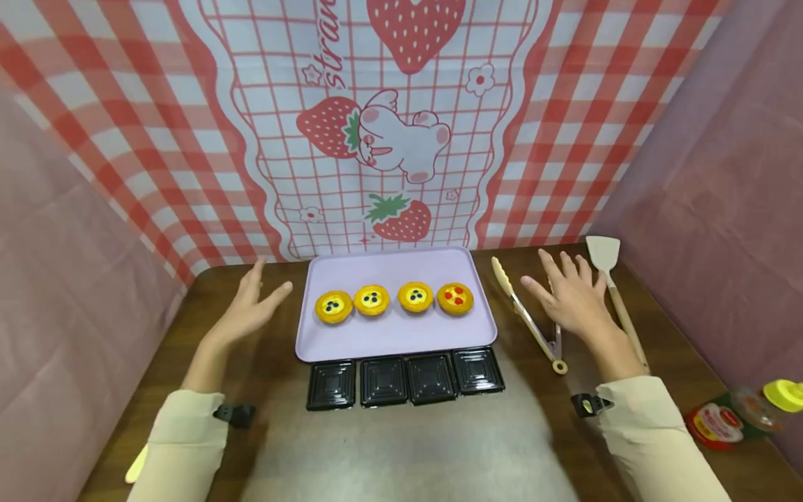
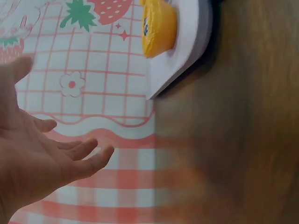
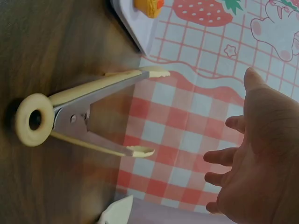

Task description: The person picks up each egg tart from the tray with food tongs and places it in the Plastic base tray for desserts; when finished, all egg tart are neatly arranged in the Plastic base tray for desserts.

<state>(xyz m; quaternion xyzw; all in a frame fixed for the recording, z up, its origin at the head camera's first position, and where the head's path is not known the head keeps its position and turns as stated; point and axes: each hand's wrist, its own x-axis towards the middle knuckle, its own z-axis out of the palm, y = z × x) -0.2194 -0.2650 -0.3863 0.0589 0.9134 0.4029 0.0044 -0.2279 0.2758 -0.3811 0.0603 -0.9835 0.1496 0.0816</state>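
My left hand [image 1: 247,310] hovers left of the lilac tray [image 1: 389,341], its fingers spread and holding nothing. Over the cream-tipped tongs [image 1: 533,328] hangs my right hand [image 1: 574,300], fingers apart and touching nothing that I can see. In the right wrist view the tongs [image 3: 88,109] lie with their arms spread on the wood. A row of egg tarts sits on the tray: several with dark blue berries, such as the leftmost tart [image 1: 334,307], and one tart with red pieces [image 1: 455,298] at the right end. Several square black plastic trays [image 1: 384,381] line up before the tray.
A white spatula [image 1: 603,252] with a wooden handle lies beyond my right hand. Bottles with red and yellow caps [image 1: 721,422] are at the far right. A pale yellow utensil end [image 1: 136,466] shows by my left sleeve. A strawberry-print cloth [image 1: 263,139] hangs behind the table.
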